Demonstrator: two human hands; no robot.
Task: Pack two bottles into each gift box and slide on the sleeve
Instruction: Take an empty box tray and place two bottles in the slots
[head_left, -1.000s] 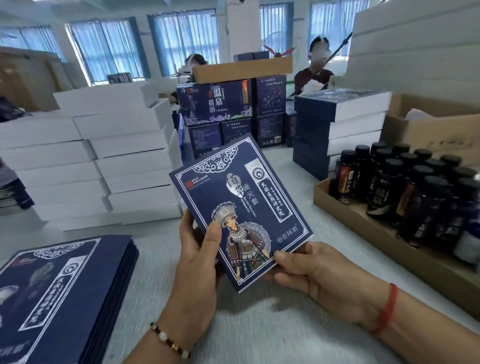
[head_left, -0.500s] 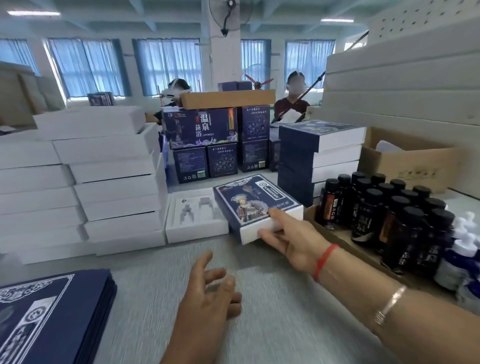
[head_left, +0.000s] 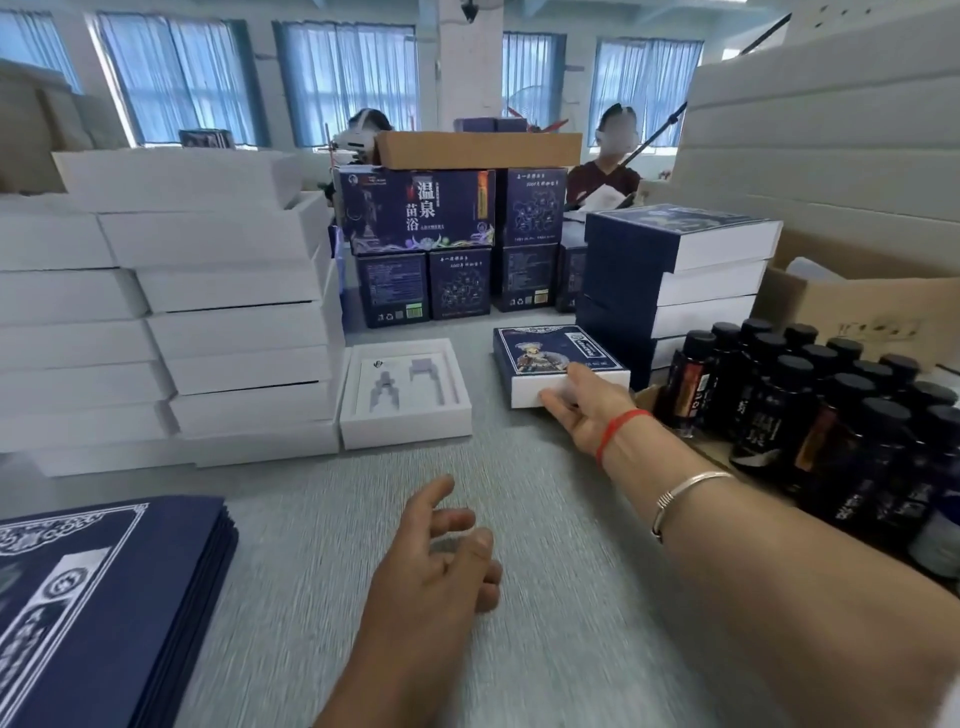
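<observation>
A gift box in its dark blue sleeve lies on the grey table beside a stack of finished sleeved boxes. My right hand reaches out to it, thumb on its top corner and straight fingers along its white front side. My left hand hovers open over the table, holding nothing. An open white gift box with an empty foam insert sits at the table's centre. Several dark bottles stand in a cardboard tray on the right.
Flat blue sleeves are piled at the near left. Tall stacks of white boxes fill the left side. Dark blue cartons stand at the back, with two people behind them. A brown cardboard box sits at the right.
One second ago both hands held the sleeved box up close. My left hand let go, and my right hand carried the box away to the right and set it down by the finished stack.
</observation>
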